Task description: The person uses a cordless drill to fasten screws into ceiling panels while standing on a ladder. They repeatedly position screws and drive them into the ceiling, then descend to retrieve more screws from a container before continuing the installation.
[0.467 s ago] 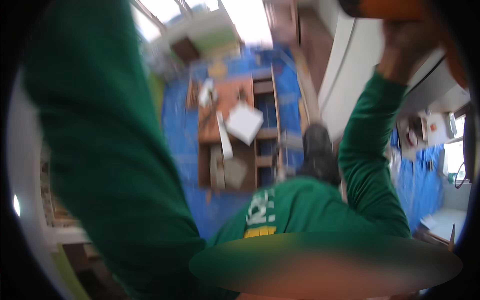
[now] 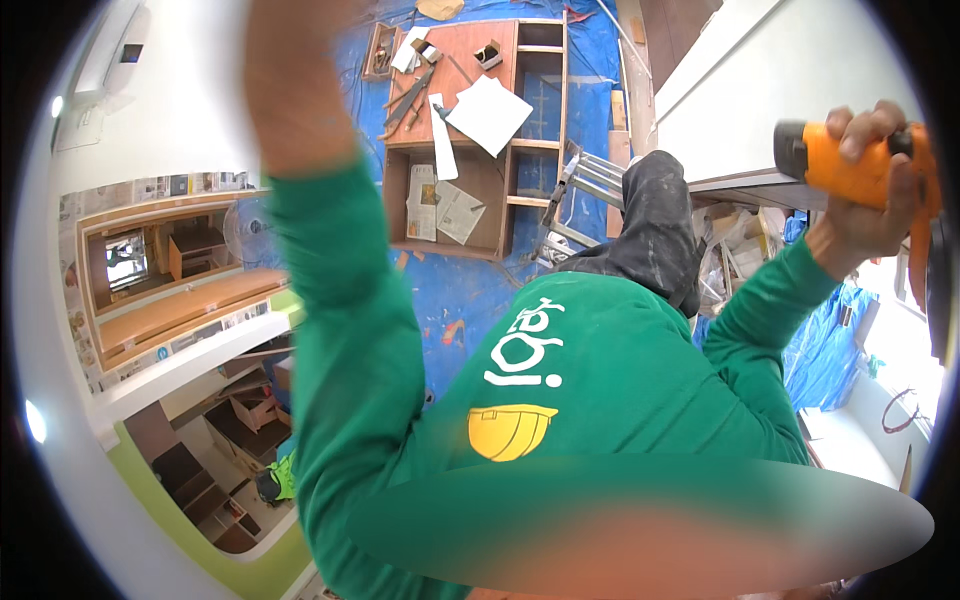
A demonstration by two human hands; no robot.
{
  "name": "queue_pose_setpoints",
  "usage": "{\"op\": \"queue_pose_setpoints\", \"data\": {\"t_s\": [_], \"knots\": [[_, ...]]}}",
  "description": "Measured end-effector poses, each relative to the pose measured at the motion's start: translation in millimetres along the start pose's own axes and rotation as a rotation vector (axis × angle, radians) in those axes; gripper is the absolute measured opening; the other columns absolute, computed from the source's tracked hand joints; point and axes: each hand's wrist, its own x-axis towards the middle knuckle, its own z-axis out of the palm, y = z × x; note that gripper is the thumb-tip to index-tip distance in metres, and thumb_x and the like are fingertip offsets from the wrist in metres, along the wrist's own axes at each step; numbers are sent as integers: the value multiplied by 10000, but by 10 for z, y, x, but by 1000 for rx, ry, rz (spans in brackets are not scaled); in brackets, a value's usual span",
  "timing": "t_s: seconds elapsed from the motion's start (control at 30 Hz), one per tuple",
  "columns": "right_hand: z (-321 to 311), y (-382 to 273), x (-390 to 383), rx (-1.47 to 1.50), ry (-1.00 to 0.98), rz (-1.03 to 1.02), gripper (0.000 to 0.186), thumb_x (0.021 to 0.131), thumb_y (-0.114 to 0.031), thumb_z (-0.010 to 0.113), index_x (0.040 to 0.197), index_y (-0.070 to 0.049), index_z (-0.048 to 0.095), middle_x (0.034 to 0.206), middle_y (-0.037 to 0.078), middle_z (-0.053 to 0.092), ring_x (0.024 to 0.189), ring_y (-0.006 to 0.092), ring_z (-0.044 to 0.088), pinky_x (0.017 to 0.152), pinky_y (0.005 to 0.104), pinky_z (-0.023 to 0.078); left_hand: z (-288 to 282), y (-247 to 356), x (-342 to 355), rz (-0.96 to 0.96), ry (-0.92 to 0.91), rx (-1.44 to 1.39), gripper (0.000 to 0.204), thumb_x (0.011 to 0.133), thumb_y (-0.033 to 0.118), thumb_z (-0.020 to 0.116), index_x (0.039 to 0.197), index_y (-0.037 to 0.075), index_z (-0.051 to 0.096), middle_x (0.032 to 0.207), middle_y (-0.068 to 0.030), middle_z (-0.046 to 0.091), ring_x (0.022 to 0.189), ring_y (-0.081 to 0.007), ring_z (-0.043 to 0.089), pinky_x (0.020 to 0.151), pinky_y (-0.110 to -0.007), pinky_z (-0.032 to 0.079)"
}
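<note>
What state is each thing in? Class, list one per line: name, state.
Left hand: raised, blurred, cut off by the frame; grip unclear
Right hand: closed around tool
Tool: held up; running or not, unclear
Cabinet: lying on blue sheet, open
Blue sheet: spread out
White square: lying on cabinet
Newspaper: flat inside cabinet
Ladder: partly hidden; open or folded, unclear
Lights: lit

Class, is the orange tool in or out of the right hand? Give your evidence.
In the right hand: its fingers curl over the body of the orange tool.
</note>
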Motion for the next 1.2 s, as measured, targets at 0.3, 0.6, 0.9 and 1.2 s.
{"op": "queue_pose_setpoints", "data": {"t_s": [0.3, 0.6, 0.9, 1.2], "knots": [[486, 774, -1039, -262, 322, 657, 300, 906, -18, 692, 1192, 38, 619, 986, 126, 670, 682, 166, 640, 634, 306, 544, 2415, -1746, -5084, -1315, -524, -127, 289, 995, 296, 559, 1138, 61, 648, 1118, -233, 709, 1082, -430, 661, 912, -522, 508], [951, 1156, -1174, -207, 243, 927, 262, 889, -50, 716, 1134, 13, 648, 908, 72, 680, 654, 149, 643, 589, 289, 539, 3144, -1916, -5767, -1465, 178, -183, 297, 963, 196, 605, 1210, 33, 574, 1027, -250, 697, 1002, -325, 695, 875, -429, 530], [925, 1223, -1286, -159, 205, 971, 298, 921, -56, 690, 1198, 27, 617, 974, 124, 686, 666, 172, 655, 596, 304, 561, 3076, -1589, -5463, -1536, 179, -218, 290, 938, 227, 675, 1088, -20, 694, 978, -50, 757, 819, -166, 674, 731, -351, 529], [1064, 1304, -1316, -116, 107, 1053, 328, 919, -83, 678, 1214, 35, 600, 972, 122, 675, 659, 172, 650, 609, 312, 567, 3413, -1678, -5244, -1166, 353, -682, 359, 1012, 188, 611, 1326, 17, 643, 1265, -72, 693, 1120, -162, 613, 1011, -348, 482]]}}
